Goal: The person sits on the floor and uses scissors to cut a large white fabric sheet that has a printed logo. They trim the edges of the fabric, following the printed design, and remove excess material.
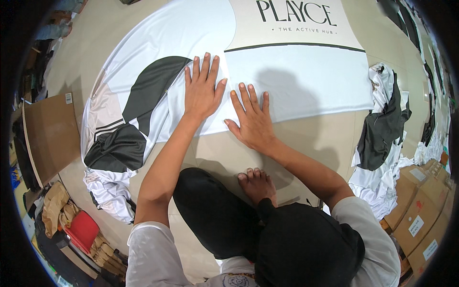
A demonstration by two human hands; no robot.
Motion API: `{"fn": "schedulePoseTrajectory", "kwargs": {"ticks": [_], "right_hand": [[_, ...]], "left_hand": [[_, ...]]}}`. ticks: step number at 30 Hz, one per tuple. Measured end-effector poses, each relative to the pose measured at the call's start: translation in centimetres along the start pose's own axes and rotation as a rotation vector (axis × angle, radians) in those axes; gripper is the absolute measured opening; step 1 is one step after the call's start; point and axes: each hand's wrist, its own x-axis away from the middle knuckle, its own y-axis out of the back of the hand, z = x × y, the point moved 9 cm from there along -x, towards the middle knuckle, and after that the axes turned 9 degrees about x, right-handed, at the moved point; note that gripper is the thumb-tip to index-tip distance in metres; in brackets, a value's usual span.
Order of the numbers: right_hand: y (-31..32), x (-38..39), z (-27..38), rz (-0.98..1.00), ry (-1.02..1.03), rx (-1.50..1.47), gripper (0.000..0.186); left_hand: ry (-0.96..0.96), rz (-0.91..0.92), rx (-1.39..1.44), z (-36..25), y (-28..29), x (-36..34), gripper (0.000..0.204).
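Observation:
A large white printed fabric [296, 71] lies spread on the tiled floor, with a cream upper panel, dark lettering and a thin black line across it. Both palms rest flat on it. My left hand [202, 91] lies near the middle, fingers spread and pointing away, beside a dark grey leaf-shaped print [150, 83]. My right hand [253, 118] is just right of it and slightly nearer, close to the fabric's near edge, its fingers also spread. At the left the cloth is rumpled, with a dark grey section [114, 149] in folds. Neither hand holds anything.
A heap of white and dark fabric [382, 124] lies at the right, near cardboard boxes [420, 210]. More bunched white cloth [111, 193] sits at the lower left. A cardboard panel [52, 136] and a red item [82, 232] stand farther left. My bare foot [258, 184] is on the floor tiles.

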Motion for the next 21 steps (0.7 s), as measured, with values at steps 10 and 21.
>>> {"fn": "schedulePoseTrajectory", "kwargs": {"ticks": [10, 21], "right_hand": [[0.5, 1.5, 0.7, 0.005, -0.017, -0.035, 0.083], [0.4, 2.4, 0.8, -0.015, -0.023, -0.020, 0.082]], "left_hand": [[0.009, -0.014, -0.028, 0.0, 0.1, 0.1, 0.070], [0.026, -0.001, -0.086, -0.2, -0.1, 0.2, 0.071]]}}
